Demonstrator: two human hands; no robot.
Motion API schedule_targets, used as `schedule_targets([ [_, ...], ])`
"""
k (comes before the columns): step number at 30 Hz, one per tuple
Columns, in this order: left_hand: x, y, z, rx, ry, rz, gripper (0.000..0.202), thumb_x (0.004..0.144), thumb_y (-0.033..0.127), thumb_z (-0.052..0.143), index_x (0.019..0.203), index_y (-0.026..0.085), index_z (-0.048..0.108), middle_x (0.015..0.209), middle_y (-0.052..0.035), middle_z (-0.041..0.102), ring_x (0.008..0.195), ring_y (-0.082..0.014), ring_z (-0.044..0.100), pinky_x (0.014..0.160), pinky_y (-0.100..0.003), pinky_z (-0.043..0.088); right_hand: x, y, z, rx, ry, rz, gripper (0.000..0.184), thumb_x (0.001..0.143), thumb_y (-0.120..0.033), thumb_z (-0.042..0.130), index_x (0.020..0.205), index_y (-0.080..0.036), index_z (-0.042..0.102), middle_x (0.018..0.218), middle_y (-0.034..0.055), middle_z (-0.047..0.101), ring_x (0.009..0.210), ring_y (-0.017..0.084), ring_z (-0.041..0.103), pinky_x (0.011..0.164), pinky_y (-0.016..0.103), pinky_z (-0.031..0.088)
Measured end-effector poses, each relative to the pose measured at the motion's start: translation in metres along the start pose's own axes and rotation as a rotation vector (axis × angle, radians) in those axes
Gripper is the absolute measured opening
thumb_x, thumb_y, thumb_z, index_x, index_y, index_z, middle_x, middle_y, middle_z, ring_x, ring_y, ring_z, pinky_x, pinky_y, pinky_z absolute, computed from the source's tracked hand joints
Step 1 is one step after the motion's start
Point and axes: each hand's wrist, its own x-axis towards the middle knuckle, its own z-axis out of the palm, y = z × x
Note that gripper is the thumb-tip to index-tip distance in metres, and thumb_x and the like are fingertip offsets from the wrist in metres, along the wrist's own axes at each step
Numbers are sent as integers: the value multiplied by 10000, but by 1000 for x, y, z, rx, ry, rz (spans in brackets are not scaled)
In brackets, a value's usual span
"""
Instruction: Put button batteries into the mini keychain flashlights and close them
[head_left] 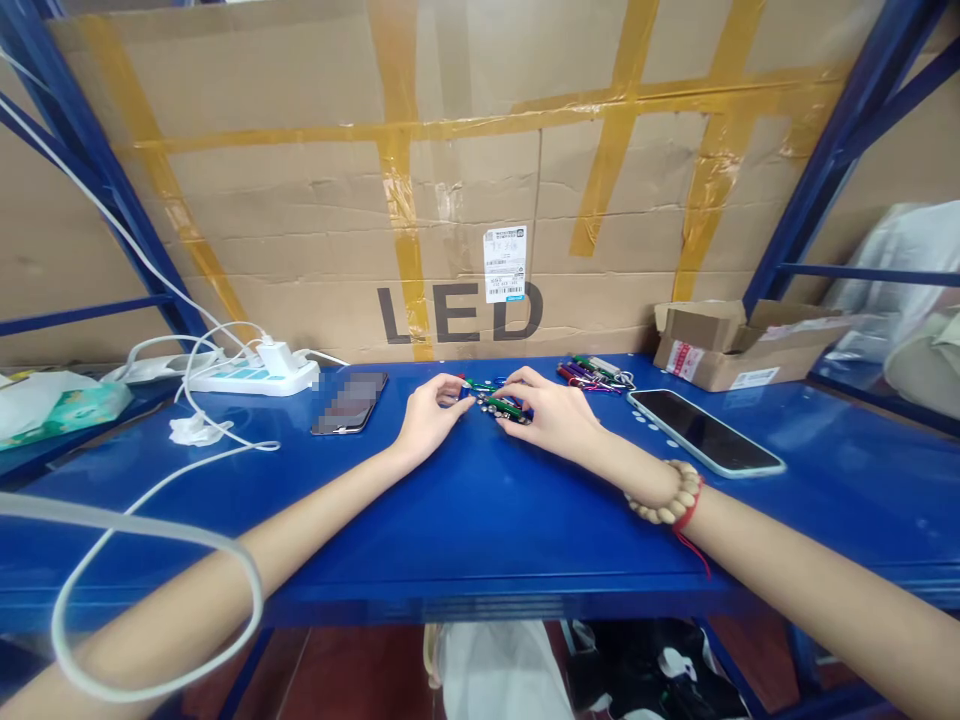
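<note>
Both my hands meet at the middle back of a blue metal shelf (pixel 480 520). My left hand (pixel 433 412) is curled, its fingertips pinching a small blue and red item I cannot name. My right hand (pixel 547 412) is closed over a small green keychain gadget with a row of metal beads (pixel 501 405). A beaded bracelet (pixel 667 495) with a red string circles my right wrist. A little pile of coloured keychain gadgets (pixel 596 372) lies just right of my right hand.
A dark phone (pixel 349 402) lies left of my hands, and a white-edged phone (pixel 705 432) lies to the right. A white power strip (pixel 251 375) with cables sits at back left. An open cardboard box (pixel 739 345) stands at back right. A taped LED carton (pixel 457 180) forms the back wall.
</note>
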Motion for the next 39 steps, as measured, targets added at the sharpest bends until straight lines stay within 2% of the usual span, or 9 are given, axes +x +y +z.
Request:
schedule_targets([
  [3, 1, -4, -1, 6, 12, -13, 196, 688, 246, 680, 855, 152, 642, 860, -59, 692, 773, -190, 644, 745, -312, 511, 0, 4, 4, -58, -81, -38, 258, 820, -375, 573, 1001, -234, 693, 1115, 51, 588, 955, 201, 574, 663, 273, 428],
  [7, 0, -2, 0, 26, 4, -9, 198, 695, 245, 673, 870, 154, 662, 868, -64, 700, 803, -201, 648, 758, -315, 514, 1, 6, 9, -78, -125, -63, 259, 859, -368, 533, 1016, -246, 700, 1156, 76, 574, 1042, 239, 517, 804, 358, 401],
  [13, -2, 1, 2, 36, -33, -14, 223, 698, 243, 673, 894, 136, 665, 876, -77, 694, 769, -188, 636, 732, -303, 515, 2, 7, 8, -52, -114, -92, 183, 852, -322, 561, 919, -243, 712, 1125, 75, 580, 1028, 235, 511, 772, 347, 383],
  [19, -3, -1, 3, 33, -117, 13, 301, 676, 335, 692, 904, 142, 658, 842, -54, 665, 620, -137, 564, 565, -259, 485, 3, 9, 11, -65, -63, -135, 141, 845, -267, 572, 802, -215, 696, 1078, 66, 605, 974, 232, 534, 756, 355, 395],
  [21, -3, -1, 3, 11, -130, 1, 324, 656, 343, 705, 899, 135, 654, 808, -42, 643, 576, -118, 539, 529, -245, 471, 3, 10, 12, -41, 19, -140, 145, 849, -259, 566, 801, -202, 691, 1043, 70, 616, 944, 226, 550, 763, 356, 414],
  [24, -4, 1, 4, -22, -160, 12, 310, 631, 322, 724, 871, 137, 659, 754, -14, 609, 539, -96, 513, 523, -233, 460, 3, 10, 12, 77, 228, -129, 156, 862, -259, 552, 845, -181, 686, 997, 74, 624, 890, 197, 579, 749, 319, 456],
  [27, -4, 2, 5, -51, -189, 37, 299, 620, 304, 734, 863, 144, 664, 744, -4, 597, 560, -99, 523, 547, -231, 463, 4, 9, 10, 191, 359, -187, 177, 876, -268, 533, 865, -179, 685, 965, 71, 624, 834, 167, 597, 693, 277, 483],
  [30, -5, 3, 5, -65, -197, 40, 296, 626, 295, 730, 871, 143, 665, 764, -10, 604, 573, -105, 534, 551, -233, 466, 3, 8, 10, 243, 364, -246, 198, 890, -255, 505, 866, -184, 688, 959, 73, 621, 813, 160, 607, 646, 264, 493],
  [39, -5, 3, 5, -77, -225, 58, 279, 641, 261, 725, 886, 136, 676, 786, -17, 616, 579, -101, 533, 566, -234, 468, 2, 7, 11, 297, 289, -272, 215, 891, -257, 498, 906, -187, 701, 993, 90, 607, 790, 153, 609, 575, 245, 480],
])
